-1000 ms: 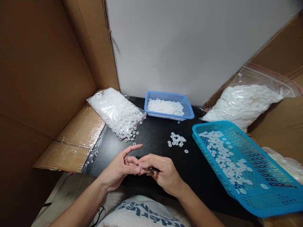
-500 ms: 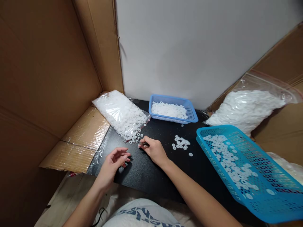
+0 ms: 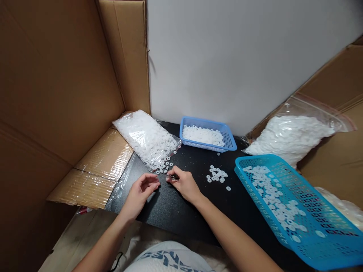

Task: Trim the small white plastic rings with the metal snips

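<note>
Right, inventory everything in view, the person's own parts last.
Table: one, black, centre.
Ring bag: one, clear, rear left.
Small rings: uncounted, white, in and spilling from ring bag.
Small basket: one, periwinkle, rear middle, holding white pieces.
Large basket: one, turquoise, right, holding white discs.
Loose pieces: a cluster, white, left of large basket.
Zip bag: one, clear, white contents, behind large basket.
Far-right bag: one, translucent, right edge.
Cardboard: several panels, brown, both sides.
Backboard: one, pale grey, behind.
Floor: one, pale, lower left.
Cord: one, black, bottom left.
Tool: one, dark, beside spilled rings.
Garment: one, pale, dark-printed, bottom centre.
Left hand: one, near rings.
Right hand: one, holding tool.
</note>
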Action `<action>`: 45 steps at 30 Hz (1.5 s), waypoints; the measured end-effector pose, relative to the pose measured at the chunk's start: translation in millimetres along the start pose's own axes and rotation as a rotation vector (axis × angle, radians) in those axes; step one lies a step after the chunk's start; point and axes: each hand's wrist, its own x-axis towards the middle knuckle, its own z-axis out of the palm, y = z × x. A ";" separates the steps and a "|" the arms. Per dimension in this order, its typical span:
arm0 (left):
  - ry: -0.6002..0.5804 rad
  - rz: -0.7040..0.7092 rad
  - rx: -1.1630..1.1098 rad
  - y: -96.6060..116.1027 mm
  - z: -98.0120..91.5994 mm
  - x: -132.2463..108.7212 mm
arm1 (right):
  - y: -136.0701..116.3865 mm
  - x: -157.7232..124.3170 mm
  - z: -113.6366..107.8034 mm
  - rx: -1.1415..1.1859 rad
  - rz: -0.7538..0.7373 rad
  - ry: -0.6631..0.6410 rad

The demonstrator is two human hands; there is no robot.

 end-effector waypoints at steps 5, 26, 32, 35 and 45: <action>-0.133 -0.123 -0.118 13.2 20.2 7.7 | -28.9 -7.5 -11.8 0.216 0.031 -0.021; -0.497 -0.246 -0.503 57.1 135.4 -23.7 | -97.0 -55.1 -75.3 0.210 -0.318 0.361; -0.477 -0.198 -0.497 58.2 142.3 -28.0 | -96.8 -60.2 -80.9 0.197 -0.300 0.358; -0.477 -0.188 -0.483 58.5 143.4 -29.0 | -96.5 -60.6 -81.8 0.200 -0.280 0.360; -0.518 -0.206 -0.507 57.4 140.9 -29.9 | -94.5 -61.9 -81.8 0.186 -0.245 0.374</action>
